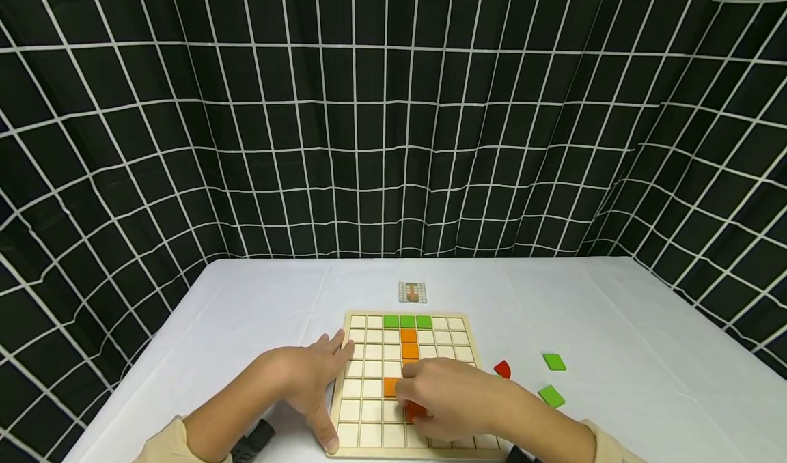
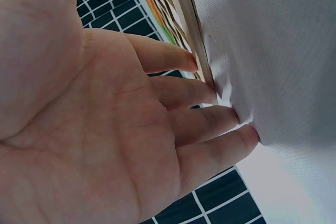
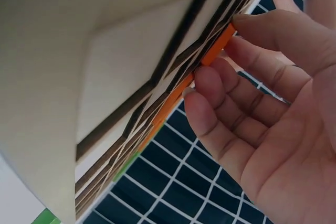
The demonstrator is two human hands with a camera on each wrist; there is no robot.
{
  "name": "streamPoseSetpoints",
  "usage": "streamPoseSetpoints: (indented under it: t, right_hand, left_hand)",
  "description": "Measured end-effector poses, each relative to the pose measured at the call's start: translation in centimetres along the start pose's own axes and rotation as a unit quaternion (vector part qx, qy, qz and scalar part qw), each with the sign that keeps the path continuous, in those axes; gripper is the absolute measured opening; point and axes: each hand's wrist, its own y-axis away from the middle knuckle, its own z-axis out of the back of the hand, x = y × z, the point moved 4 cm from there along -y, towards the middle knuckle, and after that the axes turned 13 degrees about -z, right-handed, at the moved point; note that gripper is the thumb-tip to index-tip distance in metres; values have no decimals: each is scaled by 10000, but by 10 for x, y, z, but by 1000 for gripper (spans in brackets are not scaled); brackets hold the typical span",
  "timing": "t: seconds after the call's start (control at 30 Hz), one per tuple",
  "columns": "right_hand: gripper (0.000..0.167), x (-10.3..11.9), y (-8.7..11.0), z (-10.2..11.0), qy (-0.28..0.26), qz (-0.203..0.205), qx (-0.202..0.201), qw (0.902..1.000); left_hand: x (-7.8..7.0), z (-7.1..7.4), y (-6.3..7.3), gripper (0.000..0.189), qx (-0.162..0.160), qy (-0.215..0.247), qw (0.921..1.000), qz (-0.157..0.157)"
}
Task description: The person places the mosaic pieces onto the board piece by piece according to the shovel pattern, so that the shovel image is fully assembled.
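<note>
A wooden grid board [image 1: 352,408] with square cells lies on the white table. Three green tiles [image 1: 408,321] sit in its far row, with orange tiles [image 1: 408,343] running down a column below the middle one. Another orange tile [image 1: 390,387] lies left of my right fingers. My left hand [image 1: 307,377] rests spread along the board's left edge, thumb at the near corner; its fingertips touch the board's side and cloth in the left wrist view. Over the board's near part, my right hand [image 1: 451,395] pinches an orange tile [image 3: 218,45] between thumb and fingertips.
Right of the board lie two loose green tiles [image 1: 554,362] and a red rounded piece [image 1: 503,369], with a bit of green beside it. A small pattern card [image 1: 412,292] lies beyond the board. A black gridded curtain [image 1: 393,121] surrounds the table's far side.
</note>
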Motion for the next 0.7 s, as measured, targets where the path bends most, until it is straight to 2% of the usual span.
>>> streamPoseSetpoints:
  t: [0.2,0.3,0.43,0.57,0.63,0.7]
  right_hand:
    - [16,-2,0,1,-162,-20,156,9997]
    - [16,1,0,0,-37,-43,130,9999]
    - [19,12,6,-2,824,116,-167,9964]
    - [16,25,20,-7,1775,635,-792,9789]
    - [13,28,26,-10,1776,791,-930,9765]
    - [18,26,32,-12,1654,884,-944,9777]
  left_hand:
    - [1,0,0,143,-5,-18,10000,5]
    - [1,0,0,144,-20,-19,10000,1]
    - [0,1,0,144,-46,-6,10000,-17]
    - [-1,2,0,144,-55,-6,10000,-62]
    - [-1,2,0,144,-36,-18,10000,-58]
    - [-1,3,0,144,-21,-35,10000,-52]
